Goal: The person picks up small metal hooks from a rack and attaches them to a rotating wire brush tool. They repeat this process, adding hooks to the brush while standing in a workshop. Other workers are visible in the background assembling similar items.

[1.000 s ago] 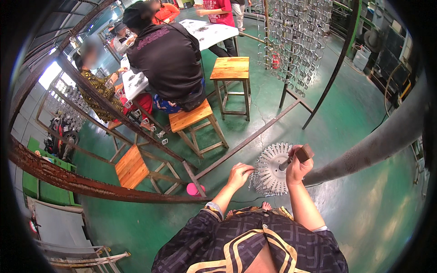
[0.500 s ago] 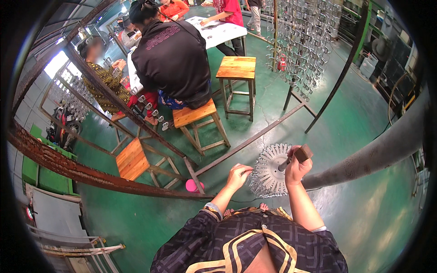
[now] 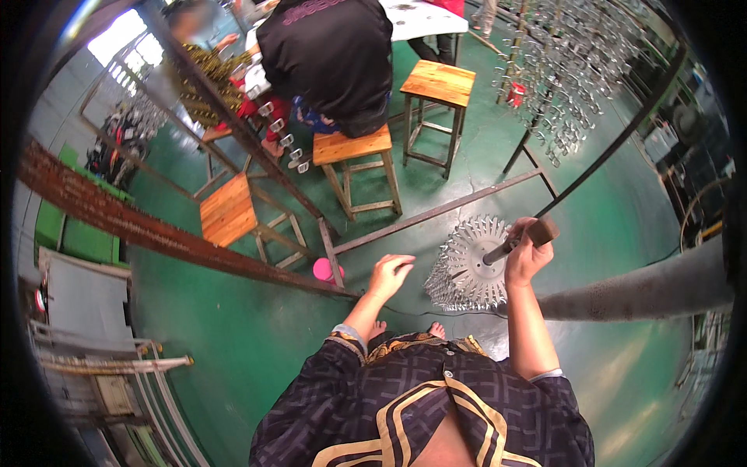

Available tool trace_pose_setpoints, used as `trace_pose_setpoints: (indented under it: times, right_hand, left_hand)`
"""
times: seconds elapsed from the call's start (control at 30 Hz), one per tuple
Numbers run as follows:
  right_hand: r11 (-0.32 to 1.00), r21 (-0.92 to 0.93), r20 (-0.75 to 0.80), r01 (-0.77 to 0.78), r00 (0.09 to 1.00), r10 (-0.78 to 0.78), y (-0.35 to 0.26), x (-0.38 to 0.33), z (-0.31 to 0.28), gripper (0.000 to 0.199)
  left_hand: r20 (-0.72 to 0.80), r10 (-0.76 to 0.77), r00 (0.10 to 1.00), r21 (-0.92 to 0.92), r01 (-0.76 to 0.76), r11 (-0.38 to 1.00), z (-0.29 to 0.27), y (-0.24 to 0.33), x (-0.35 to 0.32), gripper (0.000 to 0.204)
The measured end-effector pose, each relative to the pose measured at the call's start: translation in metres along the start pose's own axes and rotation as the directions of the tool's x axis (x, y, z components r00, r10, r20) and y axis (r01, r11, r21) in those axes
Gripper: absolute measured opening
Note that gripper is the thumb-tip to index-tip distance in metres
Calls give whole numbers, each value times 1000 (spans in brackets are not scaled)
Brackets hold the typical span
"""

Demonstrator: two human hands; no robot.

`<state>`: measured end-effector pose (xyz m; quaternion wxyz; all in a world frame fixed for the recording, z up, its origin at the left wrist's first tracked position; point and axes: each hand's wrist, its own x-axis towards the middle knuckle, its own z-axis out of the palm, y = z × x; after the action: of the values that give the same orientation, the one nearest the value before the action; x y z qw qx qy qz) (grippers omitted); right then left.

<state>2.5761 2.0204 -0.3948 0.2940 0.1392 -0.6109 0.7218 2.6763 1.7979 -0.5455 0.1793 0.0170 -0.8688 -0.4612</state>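
Note:
My right hand is closed around the top of a dark rod that carries a round rack of many small shiny metal pieces hanging below it. My left hand hovers just left of that rack, fingers loosely curled, holding nothing that I can see. Both forearms rise from my dark patterned shirt at the bottom of the picture.
A pink cup stands on the green floor by a rusty metal frame. Wooden stools stand ahead; a person in black sits on one. A tall rack of metal parts hangs at the upper right. A grey pipe crosses on the right.
The view has tilted down slightly, so the stools and seated person sit higher. Both hands stay at the round rack, almost unmoved.

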Motion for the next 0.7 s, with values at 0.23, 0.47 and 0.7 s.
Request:
trace_pose_setpoints:
  times: [0.23, 0.47, 0.7]
  right_hand:
    - [989, 143, 167, -45, 986, 20, 11, 15, 4, 12]
    - [948, 269, 351, -168, 934, 66, 15, 23, 10, 15]
    - [939, 264, 418, -221, 903, 95, -37, 38, 36, 22]
  left_hand:
    - [-190, -628, 754, 72, 649, 757, -63, -64, -205, 20]
    - [-367, -926, 94, 308, 951, -25, -54, -21, -537, 20]
    - [-223, -895, -387, -589, 785, -192, 9, 60, -607, 18]
